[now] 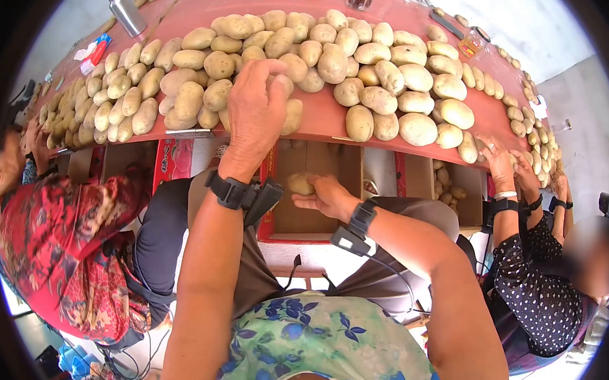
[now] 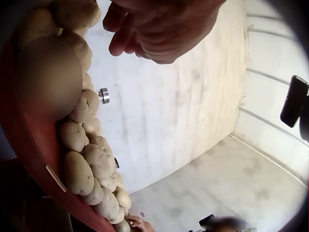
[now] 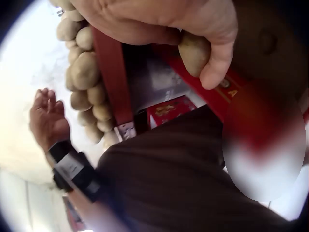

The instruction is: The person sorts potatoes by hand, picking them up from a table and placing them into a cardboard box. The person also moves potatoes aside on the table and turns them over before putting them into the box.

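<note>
My left hand (image 1: pixel 257 110) is raised over the near edge of the heap of potatoes (image 1: pixel 277 42), its fingers loosely bent with nothing between them. In the left wrist view the same hand (image 2: pixel 164 29) hangs beside the row of potatoes (image 2: pixel 99 159). Lower down, below the tabletop, my right hand (image 1: pixel 328 196) grips one potato (image 1: pixel 299 183) over a cardboard box (image 1: pixel 312 220). The right wrist view shows that potato (image 3: pixel 194 53) held between thumb and fingers, partly covered by the hand.
The red table (image 1: pixel 302 125) curves around in front, heaped with potatoes. A steel flask (image 1: pixel 127 14) and a glass jar (image 1: pixel 473 41) stand farther back. Another person in red (image 1: pixel 76 254) sits at left; other hands (image 1: pixel 500 164) work at right. A box with potatoes (image 1: pixel 447 190) stands below.
</note>
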A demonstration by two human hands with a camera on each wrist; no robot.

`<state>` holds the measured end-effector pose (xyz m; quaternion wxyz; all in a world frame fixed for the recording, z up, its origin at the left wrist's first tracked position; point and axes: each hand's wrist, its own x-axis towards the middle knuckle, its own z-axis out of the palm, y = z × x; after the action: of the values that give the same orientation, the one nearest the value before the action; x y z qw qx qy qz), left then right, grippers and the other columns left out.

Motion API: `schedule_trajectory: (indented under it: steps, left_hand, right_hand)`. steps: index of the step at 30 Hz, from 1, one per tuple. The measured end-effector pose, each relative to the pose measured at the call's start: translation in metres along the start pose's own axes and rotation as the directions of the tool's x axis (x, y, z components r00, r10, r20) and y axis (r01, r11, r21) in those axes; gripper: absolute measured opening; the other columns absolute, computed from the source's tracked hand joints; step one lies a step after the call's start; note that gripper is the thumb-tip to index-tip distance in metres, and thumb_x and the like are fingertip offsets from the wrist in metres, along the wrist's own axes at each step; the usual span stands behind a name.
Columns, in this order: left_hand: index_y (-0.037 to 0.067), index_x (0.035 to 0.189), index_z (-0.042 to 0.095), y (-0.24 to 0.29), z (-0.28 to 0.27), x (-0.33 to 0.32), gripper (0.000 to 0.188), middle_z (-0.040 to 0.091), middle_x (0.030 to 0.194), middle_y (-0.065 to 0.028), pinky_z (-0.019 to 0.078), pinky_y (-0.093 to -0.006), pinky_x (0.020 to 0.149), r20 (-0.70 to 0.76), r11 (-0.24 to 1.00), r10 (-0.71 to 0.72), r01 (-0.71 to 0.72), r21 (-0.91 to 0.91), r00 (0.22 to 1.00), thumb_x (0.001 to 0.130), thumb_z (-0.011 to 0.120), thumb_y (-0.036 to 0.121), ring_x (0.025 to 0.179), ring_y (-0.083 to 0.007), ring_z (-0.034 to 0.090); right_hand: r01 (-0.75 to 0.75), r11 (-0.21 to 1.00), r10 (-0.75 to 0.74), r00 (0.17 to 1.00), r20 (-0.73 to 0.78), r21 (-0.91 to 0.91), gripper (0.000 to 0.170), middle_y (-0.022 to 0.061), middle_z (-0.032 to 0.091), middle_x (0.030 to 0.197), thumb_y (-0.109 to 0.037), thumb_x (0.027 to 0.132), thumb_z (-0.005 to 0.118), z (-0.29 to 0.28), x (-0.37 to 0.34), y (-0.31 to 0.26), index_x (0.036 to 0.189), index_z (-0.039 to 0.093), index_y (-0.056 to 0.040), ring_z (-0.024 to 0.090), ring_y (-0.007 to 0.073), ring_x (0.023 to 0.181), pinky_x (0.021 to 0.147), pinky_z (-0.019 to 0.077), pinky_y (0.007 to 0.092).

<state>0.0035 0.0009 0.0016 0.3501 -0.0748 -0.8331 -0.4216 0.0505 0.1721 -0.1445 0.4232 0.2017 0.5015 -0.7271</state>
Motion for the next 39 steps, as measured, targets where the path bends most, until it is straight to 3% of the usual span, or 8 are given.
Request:
schedule_trajectory:
  steps: [5,12,17,20,24,27,31,39]
  left_hand:
    - [0.002,0.103,0.062,-0.001,0.003,0.0,0.016,0.061,0.093,-0.0078,0.0473,-0.03,0.064,0.004,1.0,0.019,-0.019,-0.023,1.0,0.088,0.058,0.0,0.071,-0.0167,0.058]
    - [0.002,0.103,0.062,-0.005,-0.002,0.0,0.015,0.062,0.094,-0.0081,0.0479,-0.0303,0.064,0.017,1.0,0.023,-0.023,0.005,1.0,0.088,0.059,0.0,0.072,-0.0173,0.059]
    - [0.001,0.102,0.061,-0.004,0.002,-0.002,0.015,0.061,0.093,-0.0099,0.048,-0.0323,0.064,0.074,0.999,0.03,-0.032,0.018,0.997,0.088,0.058,0.0,0.072,-0.019,0.06]
    - [0.002,0.101,0.06,0.002,0.003,-0.002,0.014,0.06,0.095,-0.0139,0.0473,-0.0399,0.071,0.124,1.0,0.007,-0.011,0.026,0.992,0.087,0.059,0.005,0.082,-0.0316,0.059]
    - [0.003,0.1,0.059,0.004,0.009,-0.005,0.014,0.058,0.096,-0.0147,0.0472,-0.044,0.074,0.149,1.0,-0.006,0.006,-0.004,0.989,0.087,0.06,0.007,0.087,-0.0369,0.059]
    - [0.001,0.101,0.059,0.009,0.012,-0.007,0.015,0.06,0.092,-0.0121,0.0482,-0.0355,0.068,0.134,0.999,0.037,-0.039,0.017,0.99,0.086,0.059,-0.001,0.074,-0.0254,0.06]
    - [0.001,0.1,0.059,0.015,0.014,-0.011,0.014,0.058,0.089,-0.0125,0.0474,-0.0351,0.068,0.219,0.998,0.044,-0.052,0.029,0.975,0.086,0.059,0.0,0.075,-0.0253,0.059]
    - [0.001,0.1,0.06,0.009,0.016,-0.01,0.014,0.06,0.091,-0.0111,0.0465,-0.0322,0.066,0.204,0.996,0.088,-0.087,-0.014,0.975,0.086,0.06,0.0,0.074,-0.0231,0.059]
  right_hand:
    - [0.19,0.97,-0.166,0.974,-0.157,0.15,0.037,0.0182,0.056,0.127,-0.016,0.101,0.042,0.006,0.029,-0.02,0.134,0.044,0.0019,0.056,0.0317,0.119,0.094,0.054,0.0443]
    - [0.353,0.663,-0.255,0.936,0.245,-0.66,0.025,0.0113,0.064,0.106,-0.016,0.097,0.05,0.041,-0.008,-0.021,0.116,0.058,-0.0009,0.064,0.0212,0.096,0.075,0.0528,0.0363]
    - [0.632,-0.27,-0.661,0.426,0.617,-0.726,0.013,0.0123,0.061,0.088,-0.008,0.087,0.063,0.051,-0.046,-0.048,0.1,0.062,-0.0051,0.062,0.0273,0.078,0.066,0.0498,0.0384]
    - [0.523,-0.53,-0.72,0.138,0.68,-0.668,0.015,0.0118,0.057,0.084,-0.011,0.082,0.067,0.051,-0.07,-0.081,0.092,0.058,-0.0065,0.057,0.0318,0.076,0.064,0.0469,0.042]
    - [0.155,-0.624,-0.776,-0.004,0.631,-0.766,0.034,0.0148,0.057,0.102,-0.012,0.078,0.07,0.032,-0.087,-0.131,0.109,0.059,-0.0072,0.056,0.0319,0.09,0.071,0.0473,0.0428]
    - [-0.195,-0.483,-0.875,0.063,0.48,-0.854,0.05,0.0184,0.051,0.126,-0.019,0.078,0.075,0.017,-0.092,-0.15,0.124,0.056,-0.009,0.056,0.0353,0.1,0.077,0.0499,0.0439]
    - [-0.165,-0.218,-0.865,0.489,0.113,-0.962,0.063,0.0256,0.036,0.146,-0.027,0.076,0.08,0.003,-0.092,-0.161,0.132,0.054,-0.0146,0.054,0.0441,0.113,0.091,0.052,0.048]
    - [0.023,-0.266,-0.824,0.514,0.239,-0.964,0.055,0.0326,0.026,0.15,-0.027,0.075,0.079,-0.032,-0.076,-0.184,0.125,0.062,-0.0089,0.049,0.0482,0.122,0.102,0.0459,0.0469]
